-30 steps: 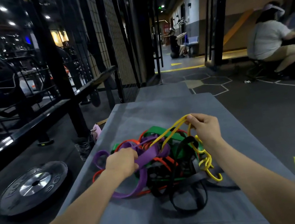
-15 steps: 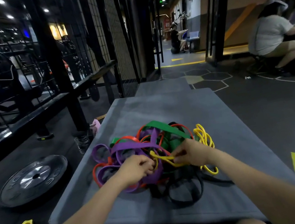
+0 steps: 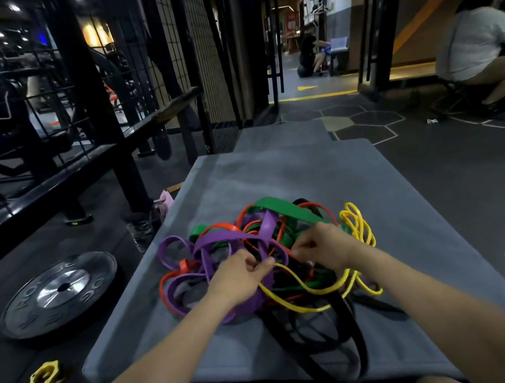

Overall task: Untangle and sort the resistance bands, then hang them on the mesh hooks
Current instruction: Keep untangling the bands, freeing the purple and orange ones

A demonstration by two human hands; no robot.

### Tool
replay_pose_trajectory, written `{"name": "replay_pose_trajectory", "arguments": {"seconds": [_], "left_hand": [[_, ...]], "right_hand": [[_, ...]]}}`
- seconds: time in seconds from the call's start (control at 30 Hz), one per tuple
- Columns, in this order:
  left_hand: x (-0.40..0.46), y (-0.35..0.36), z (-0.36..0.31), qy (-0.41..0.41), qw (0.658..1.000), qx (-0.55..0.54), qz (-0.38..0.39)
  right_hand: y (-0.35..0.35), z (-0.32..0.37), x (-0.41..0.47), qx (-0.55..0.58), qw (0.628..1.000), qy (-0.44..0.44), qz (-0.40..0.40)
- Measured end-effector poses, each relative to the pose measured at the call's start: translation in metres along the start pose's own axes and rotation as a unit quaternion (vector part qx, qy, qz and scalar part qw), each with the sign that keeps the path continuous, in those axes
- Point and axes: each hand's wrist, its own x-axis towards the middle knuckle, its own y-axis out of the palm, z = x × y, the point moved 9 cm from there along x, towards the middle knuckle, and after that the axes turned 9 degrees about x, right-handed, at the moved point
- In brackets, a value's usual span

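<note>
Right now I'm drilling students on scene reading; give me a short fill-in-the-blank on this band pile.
1. Both hands pinch the ____ band.
2. The tangled bands lie on a grey ____.
3. Left of the mat, a round weight ____ lies on the floor.
4. The widest band on top of the pile is ____.

Missing words: yellow; mat; plate; green

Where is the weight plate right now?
In the head view, the weight plate lies flat on the floor at left, beside the grey mat, with a yellow collar nearer the camera.
</note>
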Motion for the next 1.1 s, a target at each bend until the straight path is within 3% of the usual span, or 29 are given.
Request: {"name": "replay_pose_trajectory", "arguments": {"seconds": [0.1, 0.2, 0.37, 0.5, 0.6, 0.7, 0.87, 0.97, 1.1], "left_hand": [[-0.002, 0.015, 0.005, -0.010, 0.996, 0.080, 0.030], [-0.002, 0.016, 0.010, 0.007, 0.996, 0.080, 0.028], [-0.004, -0.005, 0.014, 0.055, 0.998, -0.021, -0.020], [-0.009, -0.013, 0.012, 0.094, 0.989, -0.108, -0.024], [-0.005, -0.028, 0.021, 0.088, 0.981, -0.166, -0.045], [0.000, -0.045, 0.028, 0.084, 0.982, -0.159, -0.063], [0.003, -0.038, 0.051, 0.074, 0.996, 0.031, -0.026], [-0.003, -0.031, 0.067, 0.058, 0.998, -0.021, -0.025], [0.011, -0.045, 0.094, -0.020, 0.992, -0.070, -0.099]], "right_hand": [[0.005, 0.001, 0.015, -0.036, 0.999, 0.002, -0.024], [0.021, 0.003, 0.026, -0.047, 0.999, 0.000, -0.016], [0.053, 0.029, 0.028, -0.082, 0.992, -0.094, 0.024], [0.053, 0.042, 0.032, -0.123, 0.986, -0.113, 0.014], [0.025, 0.048, 0.036, -0.081, 0.989, -0.113, -0.041], [-0.014, 0.050, 0.039, -0.003, 0.989, -0.093, -0.116], [-0.078, 0.032, 0.037, 0.070, 0.961, -0.013, -0.267], [-0.075, 0.007, 0.032, -0.030, 0.976, 0.036, -0.211], [-0.042, -0.012, 0.026, -0.134, 0.982, 0.044, -0.123]]}}
